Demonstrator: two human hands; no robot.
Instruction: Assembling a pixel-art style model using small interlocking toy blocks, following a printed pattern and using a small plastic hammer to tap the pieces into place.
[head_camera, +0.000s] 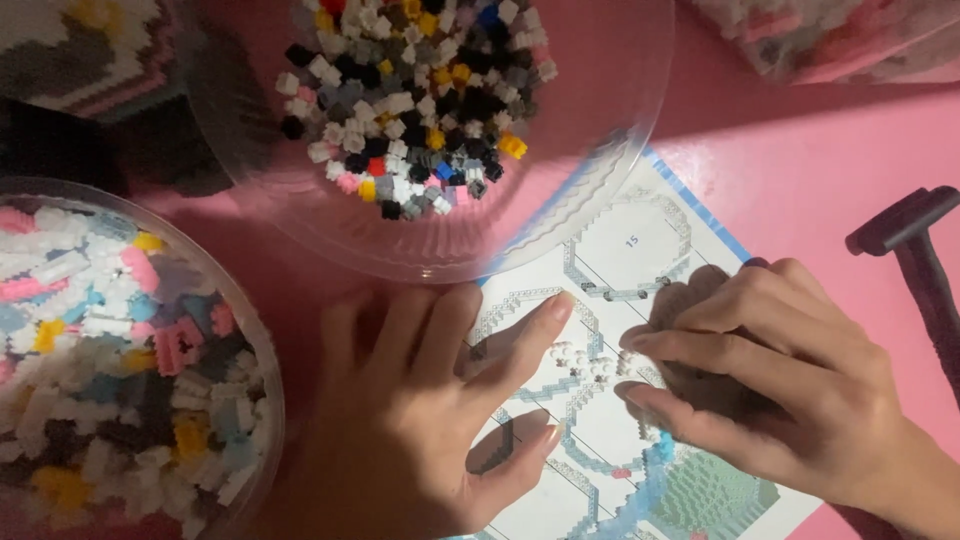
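My left hand (420, 410) lies flat on the pink table and the edge of a printed instruction sheet (640, 250), fingers spread, index tip close to a small cluster of white micro-bricks (585, 362). From the right, my right hand (770, 370) curls over the same cluster, with thumb and forefinger touching its right end. The white piece rests on the sheet between both hands.
A clear round bowl (600, 130) of several mixed black, white, grey and coloured tiny bricks sits above the hands. A second clear tub (255, 350) of pastel bricks is at the left. A black tool handle (915, 250) lies at the right edge, a plastic bag (830, 40) top right.
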